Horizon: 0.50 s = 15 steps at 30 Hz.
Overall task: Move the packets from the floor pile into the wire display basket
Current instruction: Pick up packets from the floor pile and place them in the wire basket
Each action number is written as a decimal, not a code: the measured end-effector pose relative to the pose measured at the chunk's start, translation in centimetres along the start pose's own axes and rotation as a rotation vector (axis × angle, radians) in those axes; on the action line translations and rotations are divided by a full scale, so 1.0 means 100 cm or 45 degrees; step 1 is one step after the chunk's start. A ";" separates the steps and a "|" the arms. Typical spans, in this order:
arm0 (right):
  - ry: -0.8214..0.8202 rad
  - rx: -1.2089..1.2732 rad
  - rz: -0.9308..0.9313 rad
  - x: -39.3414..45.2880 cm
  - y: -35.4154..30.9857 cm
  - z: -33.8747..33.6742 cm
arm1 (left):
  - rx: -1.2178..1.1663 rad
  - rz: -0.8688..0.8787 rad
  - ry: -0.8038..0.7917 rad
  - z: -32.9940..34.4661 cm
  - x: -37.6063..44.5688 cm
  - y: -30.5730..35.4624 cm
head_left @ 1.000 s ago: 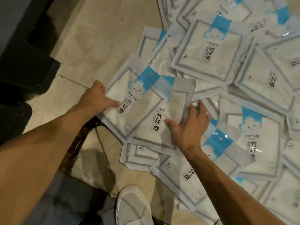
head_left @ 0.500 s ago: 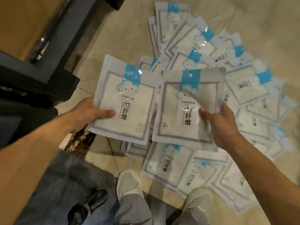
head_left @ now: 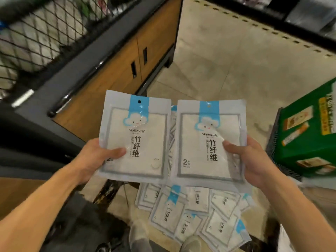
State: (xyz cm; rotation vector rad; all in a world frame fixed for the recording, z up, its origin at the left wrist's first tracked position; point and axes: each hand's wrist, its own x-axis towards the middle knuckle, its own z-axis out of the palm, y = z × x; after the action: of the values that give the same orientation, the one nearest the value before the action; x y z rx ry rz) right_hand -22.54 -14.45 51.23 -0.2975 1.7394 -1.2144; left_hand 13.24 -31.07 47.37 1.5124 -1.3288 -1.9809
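The left hand [head_left: 94, 157] holds a flat white plastic packet with a blue strip and a little cloud face [head_left: 135, 137] in the middle of the frame. Its thumb lies across the front of the packet and its fingers are curled behind, so it pinches the packet by its left edge. The right hand [head_left: 254, 160] holds a second white packet with the same blue strip and cloud face [head_left: 209, 142] just to the right of the first one. Its thumb presses on the front and its fingers wrap the right edge. The two packets are upright, side by side, with their inner edges nearly touching. There may be more packets tucked behind them, but that part is hard to see.

Below the hands, at the bottom middle of the frame, the pile of white packets [head_left: 196, 213] lies spread on the pale tiled floor [head_left: 227, 57]. Two light shoes [head_left: 190, 242] show at the bottom edge, just beside the pile.

At the upper left of the frame is the black wire display basket [head_left: 36, 33], blurry, with pale things inside it. Under it is a brown wooden cabinet with dark slot handles [head_left: 127, 66]. At the right edge stands a green cardboard box with pictures on it [head_left: 309, 130].
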 end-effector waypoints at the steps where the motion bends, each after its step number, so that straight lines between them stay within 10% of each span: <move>1: -0.021 0.011 -0.018 -0.018 -0.026 0.005 | 0.001 0.030 0.002 -0.006 -0.023 0.023; 15: -0.441 -0.012 -0.266 -0.268 -0.233 0.120 | -0.053 0.459 0.443 -0.107 -0.363 0.191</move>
State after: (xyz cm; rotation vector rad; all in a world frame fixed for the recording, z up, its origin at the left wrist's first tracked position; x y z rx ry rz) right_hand -6.20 -15.21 85.02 -0.6689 1.4394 -1.2192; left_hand 31.65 -20.33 84.01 1.4006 -1.2916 -1.4420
